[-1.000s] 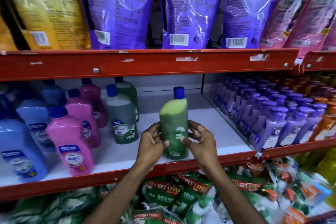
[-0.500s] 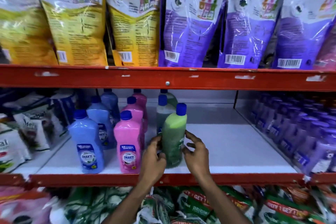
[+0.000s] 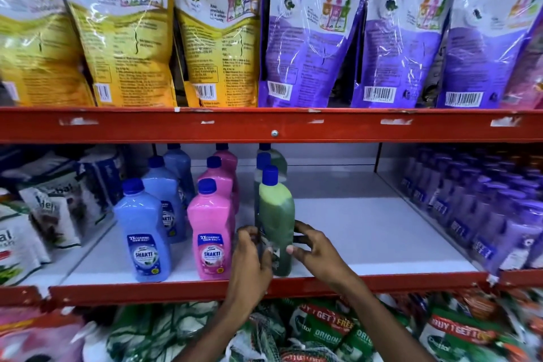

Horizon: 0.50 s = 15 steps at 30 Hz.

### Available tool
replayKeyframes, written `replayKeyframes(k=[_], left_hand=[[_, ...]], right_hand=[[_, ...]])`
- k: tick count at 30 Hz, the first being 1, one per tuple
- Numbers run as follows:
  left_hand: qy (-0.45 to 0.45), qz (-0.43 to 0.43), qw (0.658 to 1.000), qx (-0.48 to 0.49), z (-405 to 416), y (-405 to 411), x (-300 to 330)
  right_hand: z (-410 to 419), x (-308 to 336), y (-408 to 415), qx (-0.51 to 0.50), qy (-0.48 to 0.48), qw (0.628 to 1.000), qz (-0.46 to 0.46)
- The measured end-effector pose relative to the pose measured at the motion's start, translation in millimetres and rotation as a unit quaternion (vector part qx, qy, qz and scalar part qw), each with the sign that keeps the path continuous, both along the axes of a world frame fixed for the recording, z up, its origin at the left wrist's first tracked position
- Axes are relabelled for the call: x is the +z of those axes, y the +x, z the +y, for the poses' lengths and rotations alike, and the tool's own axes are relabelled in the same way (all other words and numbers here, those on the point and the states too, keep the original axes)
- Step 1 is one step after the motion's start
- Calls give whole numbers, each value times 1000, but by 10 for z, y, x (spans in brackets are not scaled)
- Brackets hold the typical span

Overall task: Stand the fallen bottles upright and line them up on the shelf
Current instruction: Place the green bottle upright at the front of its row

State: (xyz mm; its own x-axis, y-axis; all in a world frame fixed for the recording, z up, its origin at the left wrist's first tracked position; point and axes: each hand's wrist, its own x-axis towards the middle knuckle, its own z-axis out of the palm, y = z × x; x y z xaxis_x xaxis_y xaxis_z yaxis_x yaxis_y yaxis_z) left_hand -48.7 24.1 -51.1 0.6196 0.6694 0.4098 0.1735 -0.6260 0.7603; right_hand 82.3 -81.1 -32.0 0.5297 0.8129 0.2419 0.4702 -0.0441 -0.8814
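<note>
A green bottle (image 3: 276, 214) with a blue cap stands upright at the front of the white shelf (image 3: 367, 238), at the head of a green row. My left hand (image 3: 249, 256) grips its lower left side. My right hand (image 3: 316, 250) touches its lower right side with fingers curled around it. A pink bottle (image 3: 212, 232) stands just left of it, and a blue bottle (image 3: 144, 235) further left, each heading its own row of upright bottles behind.
The red shelf beam (image 3: 264, 126) crosses above, with yellow and purple refill pouches (image 3: 311, 29) on top. Purple bottles (image 3: 484, 214) fill the right bay. Sachet packs (image 3: 50, 211) sit at left. Green packets (image 3: 323, 332) lie on the shelf below.
The green bottle has moved left from the open shelf area and now stands beside the pink bottle at the front of the green row. Both hands stayed on it; the view shifted left.
</note>
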Motion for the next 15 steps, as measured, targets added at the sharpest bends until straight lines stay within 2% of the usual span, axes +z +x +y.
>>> replayKeyframes(k=[4, 8, 15], left_hand=[[8, 35, 999, 10, 33, 49, 1], [-73, 33, 996, -31, 98, 90, 34], [-42, 4, 999, -23, 111, 7, -147]], right_hand=[[49, -23, 49, -26, -7, 999, -17], [91, -61, 74, -42, 7, 999, 21], [69, -147, 16, -50, 11, 998, 43]])
